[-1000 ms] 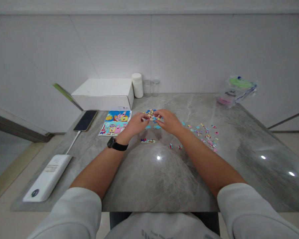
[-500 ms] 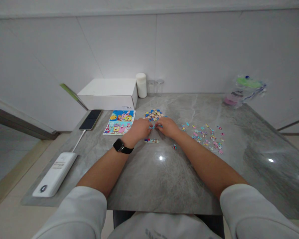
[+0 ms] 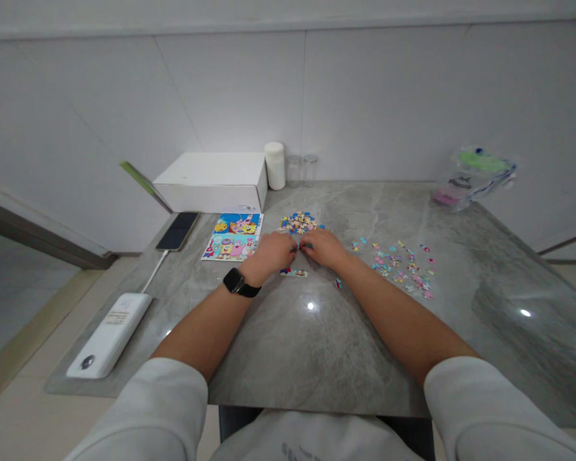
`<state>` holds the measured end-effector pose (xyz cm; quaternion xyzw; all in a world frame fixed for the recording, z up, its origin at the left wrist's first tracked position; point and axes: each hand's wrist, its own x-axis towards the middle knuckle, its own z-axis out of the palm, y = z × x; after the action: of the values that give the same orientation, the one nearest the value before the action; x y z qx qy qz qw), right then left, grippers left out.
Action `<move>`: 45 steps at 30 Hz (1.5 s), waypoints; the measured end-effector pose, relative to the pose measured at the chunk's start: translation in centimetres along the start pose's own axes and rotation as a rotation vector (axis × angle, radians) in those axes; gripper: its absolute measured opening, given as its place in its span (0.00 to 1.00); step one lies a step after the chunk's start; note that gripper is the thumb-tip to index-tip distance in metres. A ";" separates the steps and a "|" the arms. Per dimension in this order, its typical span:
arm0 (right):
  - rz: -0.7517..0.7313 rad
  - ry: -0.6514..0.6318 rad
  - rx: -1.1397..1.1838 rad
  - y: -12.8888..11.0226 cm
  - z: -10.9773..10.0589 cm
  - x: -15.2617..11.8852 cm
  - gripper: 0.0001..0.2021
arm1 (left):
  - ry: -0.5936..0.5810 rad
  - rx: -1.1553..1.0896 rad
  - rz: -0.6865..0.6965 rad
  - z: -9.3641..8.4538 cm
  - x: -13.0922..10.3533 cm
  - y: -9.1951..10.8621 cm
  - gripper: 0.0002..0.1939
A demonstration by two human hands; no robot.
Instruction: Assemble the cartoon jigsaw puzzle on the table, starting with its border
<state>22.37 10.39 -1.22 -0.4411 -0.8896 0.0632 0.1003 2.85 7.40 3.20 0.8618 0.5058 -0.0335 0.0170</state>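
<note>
While the left hand's fingers (image 3: 290,242) and the right hand's fingers (image 3: 308,239) curl inward just apart above the bench (image 3: 317,358), pinching what I cannot tell, the puzzle pile (image 3: 298,223) lies at their twelve o'clock, a joined strip (image 3: 296,273) at six and scattered pieces (image 3: 417,280) between three and four.

Before you on the counter (image 3: 317,358), a low puzzle pile (image 3: 299,222), tan, blue and yellow, lies farthest off, a short, narrow joined strip (image 3: 296,273) lies crosswise nearer you, one small red-and-blue piece (image 3: 338,284) sits to its right, and a pink, blue and yellow scatter (image 3: 392,259) spreads farther right.
</note>
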 end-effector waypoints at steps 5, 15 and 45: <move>0.009 0.070 0.038 1.0 -0.5 -0.4 0.10 | 0.006 0.003 0.012 0.3 0.0 -0.2 0.14; 0.050 0.019 0.048 2.3 -0.9 -1.0 0.14 | 0.006 0.018 0.076 0.3 -0.5 0.3 0.16; 0.034 -0.004 0.013 1.2 -1.0 -1.1 0.11 | -0.007 0.026 0.065 -0.2 -0.8 1.0 0.17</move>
<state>24.18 10.21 -0.63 -0.4552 -0.8818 0.0713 0.1003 3.39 6.24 3.43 0.8779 0.4769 -0.0425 0.0089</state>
